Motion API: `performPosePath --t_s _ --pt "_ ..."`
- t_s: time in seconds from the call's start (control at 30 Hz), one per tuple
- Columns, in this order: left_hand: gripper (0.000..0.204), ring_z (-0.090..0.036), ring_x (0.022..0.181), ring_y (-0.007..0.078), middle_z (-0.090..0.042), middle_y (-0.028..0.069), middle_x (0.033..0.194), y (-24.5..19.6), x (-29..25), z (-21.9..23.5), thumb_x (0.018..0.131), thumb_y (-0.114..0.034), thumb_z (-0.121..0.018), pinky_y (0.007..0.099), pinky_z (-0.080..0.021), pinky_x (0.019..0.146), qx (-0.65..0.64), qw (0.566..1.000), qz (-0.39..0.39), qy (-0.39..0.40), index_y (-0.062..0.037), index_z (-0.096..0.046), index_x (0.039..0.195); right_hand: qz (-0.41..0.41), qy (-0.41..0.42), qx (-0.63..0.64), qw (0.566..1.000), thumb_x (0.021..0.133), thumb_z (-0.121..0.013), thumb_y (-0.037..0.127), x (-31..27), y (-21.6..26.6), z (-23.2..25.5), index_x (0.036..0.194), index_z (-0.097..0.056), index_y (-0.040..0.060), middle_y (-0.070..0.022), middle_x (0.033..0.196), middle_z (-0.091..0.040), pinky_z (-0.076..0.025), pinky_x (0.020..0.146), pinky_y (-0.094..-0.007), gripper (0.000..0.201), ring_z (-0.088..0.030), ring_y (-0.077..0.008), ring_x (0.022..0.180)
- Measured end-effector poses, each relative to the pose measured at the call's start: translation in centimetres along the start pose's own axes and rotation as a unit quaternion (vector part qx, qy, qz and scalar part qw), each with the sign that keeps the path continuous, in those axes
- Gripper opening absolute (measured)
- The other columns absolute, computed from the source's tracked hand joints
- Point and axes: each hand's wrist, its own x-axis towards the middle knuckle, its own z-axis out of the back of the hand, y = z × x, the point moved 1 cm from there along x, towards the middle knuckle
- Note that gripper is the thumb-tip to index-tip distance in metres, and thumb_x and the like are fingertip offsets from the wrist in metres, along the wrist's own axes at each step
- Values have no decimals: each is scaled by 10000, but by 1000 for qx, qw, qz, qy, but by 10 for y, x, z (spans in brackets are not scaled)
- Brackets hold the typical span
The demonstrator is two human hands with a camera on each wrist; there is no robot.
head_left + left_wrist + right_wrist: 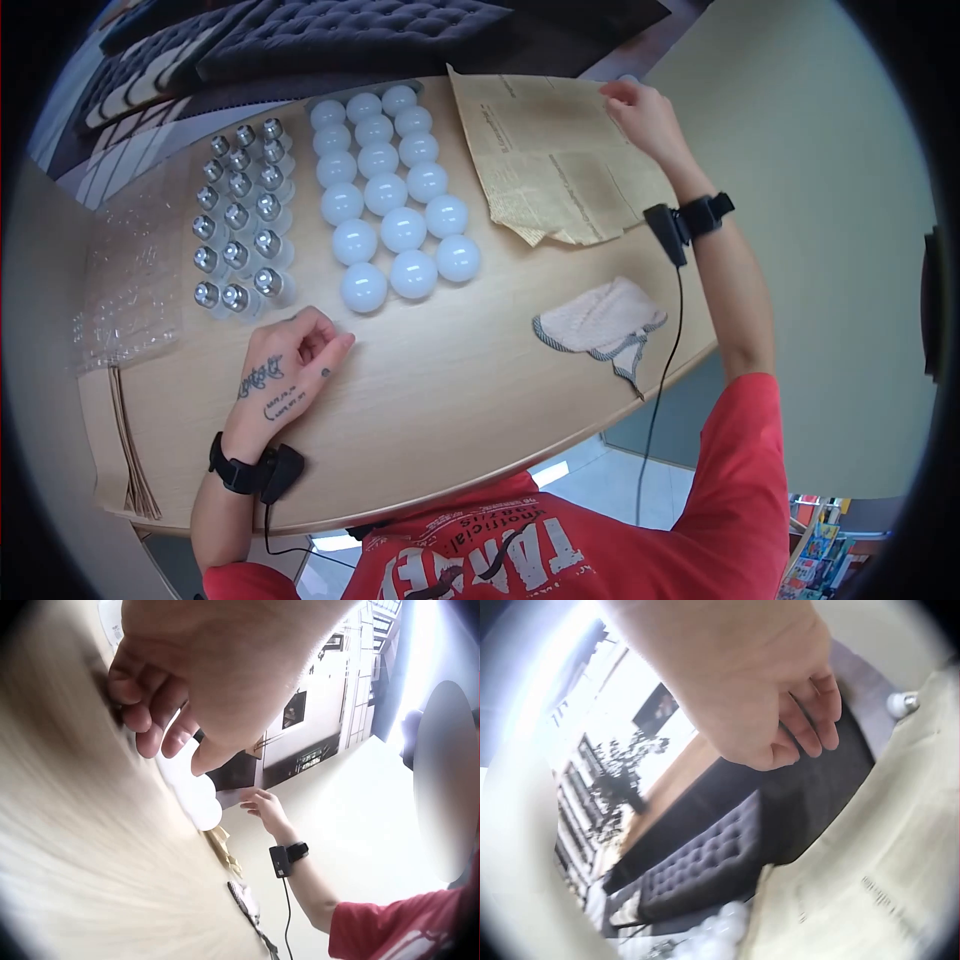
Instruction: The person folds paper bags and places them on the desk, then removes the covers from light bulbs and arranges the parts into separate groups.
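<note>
My left hand (285, 370) rests at the front of the table with its fingers loosely curled and nothing in them. Just beyond it stand rows of small bulbs (236, 216) with silver caps up and rows of round white bulbs (385, 194). My right hand (645, 120) hovers over the far right corner of a brown printed paper sheet (545, 130). In the right wrist view its fingers (806, 735) hang bent and hold nothing. A single white bulb (902, 705) with a metal cap lies past the paper's edge, close to that hand.
A pale pink cloth (605, 320) with a striped edge lies at the front right. Clear plastic packaging (130, 270) lies at the left, above a stack of brown cardboard strips (130, 450). A cable (660, 400) hangs from the right wrist camera. Dark tufted seats (350, 40) stand beyond the table.
</note>
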Motion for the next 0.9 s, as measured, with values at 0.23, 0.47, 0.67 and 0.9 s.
performPosePath --t_s 0.23,0.47,0.67,0.9 --pt "154 -494 509 92 -595 28 616 8 4 0 867 -145 -756 257 -386 495 11 1000 -11 -2 -24 -664 845 -142 6 -164 976 831 -688 303 91 -160 -38 1202 -696 62 -215 1134 -711 -515 960 -415 442 -675 -364 1087" --pt "132 -526 514 105 -632 36 644 4 9 5 852 -136 -772 254 -419 510 21 999 35 22 -43 -679 851 -179 -4 -190 965 795 -735 421 137 -231 -81 1313 -565 -43 -276 1235 -652 -493 1003 -440 716 -608 -415 1201" --pt "118 -530 496 106 -638 42 661 9 10 6 843 -100 -783 248 -421 487 0 999 36 38 -38 -685 861 -158 -37 -207 965 771 -750 576 151 -245 -101 1404 -419 -101 -325 1300 -593 -473 1033 -453 984 -568 -438 1244" --pt "127 -563 496 169 -580 51 597 12 14 5 839 -126 -791 296 -442 496 13 1000 -1 22 -67 -680 855 -210 -40 -204 955 829 -715 540 154 -267 -115 1321 -476 -36 -335 1269 -601 -472 1025 -495 795 -566 -457 1229"
